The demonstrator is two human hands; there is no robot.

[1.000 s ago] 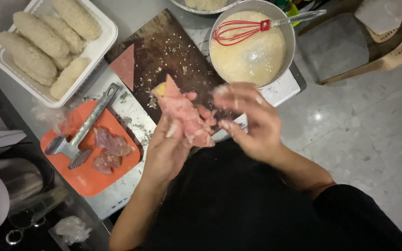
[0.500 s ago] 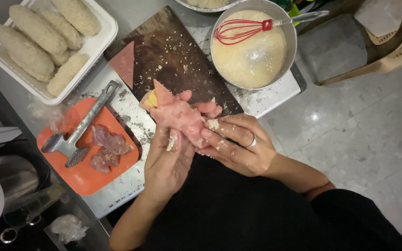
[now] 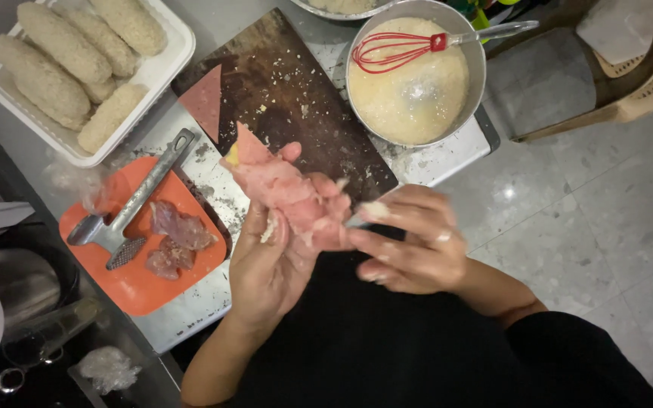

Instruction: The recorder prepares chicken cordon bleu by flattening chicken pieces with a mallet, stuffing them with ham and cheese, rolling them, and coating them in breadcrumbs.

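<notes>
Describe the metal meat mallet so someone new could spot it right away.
Find the orange board at the counter's left, below the white tray of breaded rolls. The meat mallet lies slanted across it beside raw meat pieces. It is the only all-metal tool there.

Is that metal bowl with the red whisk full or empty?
Nearly full. Pale, creamy batter fills the metal bowl close to its rim, and the red whisk rests in it, handle over the edge.

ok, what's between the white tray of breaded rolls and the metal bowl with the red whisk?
Head view: the dark wooden cutting board, crumb-dusted, lies between the white tray and the metal bowl. A pink wedge-shaped piece rests on its left edge.
</notes>
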